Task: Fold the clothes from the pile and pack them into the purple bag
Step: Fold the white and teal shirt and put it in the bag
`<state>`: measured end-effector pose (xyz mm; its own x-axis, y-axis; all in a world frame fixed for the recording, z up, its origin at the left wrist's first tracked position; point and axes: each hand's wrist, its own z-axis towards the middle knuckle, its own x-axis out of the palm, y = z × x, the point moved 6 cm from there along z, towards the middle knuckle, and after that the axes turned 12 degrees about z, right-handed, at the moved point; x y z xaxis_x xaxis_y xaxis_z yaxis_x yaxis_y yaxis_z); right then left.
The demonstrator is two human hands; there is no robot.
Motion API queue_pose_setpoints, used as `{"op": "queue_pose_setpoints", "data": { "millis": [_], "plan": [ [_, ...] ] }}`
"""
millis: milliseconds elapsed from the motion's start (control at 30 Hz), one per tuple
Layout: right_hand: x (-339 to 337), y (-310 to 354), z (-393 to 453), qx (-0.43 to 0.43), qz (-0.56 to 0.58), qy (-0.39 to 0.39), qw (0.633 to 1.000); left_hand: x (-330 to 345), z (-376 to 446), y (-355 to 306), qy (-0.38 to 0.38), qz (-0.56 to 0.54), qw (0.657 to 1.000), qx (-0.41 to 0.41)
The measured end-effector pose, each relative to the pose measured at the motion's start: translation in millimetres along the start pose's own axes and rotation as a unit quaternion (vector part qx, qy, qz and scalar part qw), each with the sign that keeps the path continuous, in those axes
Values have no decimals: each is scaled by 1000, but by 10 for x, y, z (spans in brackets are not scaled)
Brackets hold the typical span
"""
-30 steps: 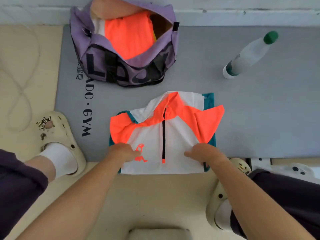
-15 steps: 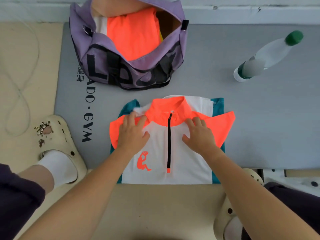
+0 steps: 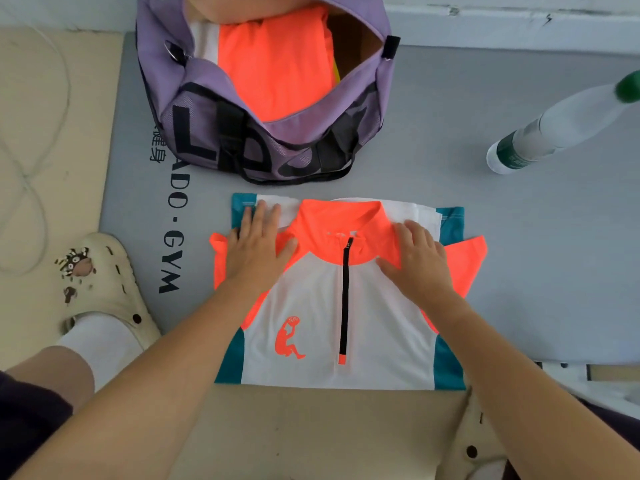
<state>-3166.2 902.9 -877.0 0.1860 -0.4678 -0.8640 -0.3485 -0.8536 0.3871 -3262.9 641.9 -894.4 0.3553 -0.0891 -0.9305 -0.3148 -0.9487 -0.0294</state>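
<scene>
Flat beneath both hands' grip [image 3: 258,252] [image 3: 417,263] lies the shirt [image 3: 332,327].

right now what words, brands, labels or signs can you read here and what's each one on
"ADO·GYM": black print on the grey mat; its start is hidden under the purple bag.
Two Chinese characters beside that print on the mat: too small to read surely.
"L", then big black letters on the purple bag's side: folded and strap-crossed, unreadable.
Green label on the water bottle: blurred, unreadable.
Folded shirt: only an orange figure logo, no words.
</scene>
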Motion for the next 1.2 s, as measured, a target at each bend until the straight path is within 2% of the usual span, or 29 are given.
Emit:
{"op": "queue_pose_setpoints", "data": {
  "millis": [133,167,300,333,500,567,667,733,900,1033,1100,1200],
  "plan": [
    [13,-22,-14,-8,15,-7,1000,-56,101,176,14,31,993,-109],
    [2,-9,2,-5,19,-14,1000,-110,108,160,0,34,993,-113],
    [-38,53,114,6,21,-40,999,-304,94,-222,-130,47,987,81],
    [-39,46,136,11,21,-40,999,-298,106,-254,-128,41,986,95],
    [-40,1,231,43,48,-31,997,-231,245,1,-96,22,995,29],
    [-56,25,290,74,121,-27,990,-218,307,80,-79,-5,996,41],
    [-100,115,415,114,265,-37,957,-255,402,157,-59,-71,995,34],
    [-86,179,515,138,319,-23,937,-279,464,180,-46,-106,993,25],
    [-74,244,602,130,353,68,924,-312,572,207,-22,-126,991,-33],
    [-50,219,478,97,349,188,913,-419,577,232,-77,-108,988,-82],
    [-39,176,480,93,317,181,926,-497,512,167,-105,-130,982,-87],
    [-36,196,534,81,292,146,942,-429,329,-50,-53,-103,992,-49]
  ]
}}
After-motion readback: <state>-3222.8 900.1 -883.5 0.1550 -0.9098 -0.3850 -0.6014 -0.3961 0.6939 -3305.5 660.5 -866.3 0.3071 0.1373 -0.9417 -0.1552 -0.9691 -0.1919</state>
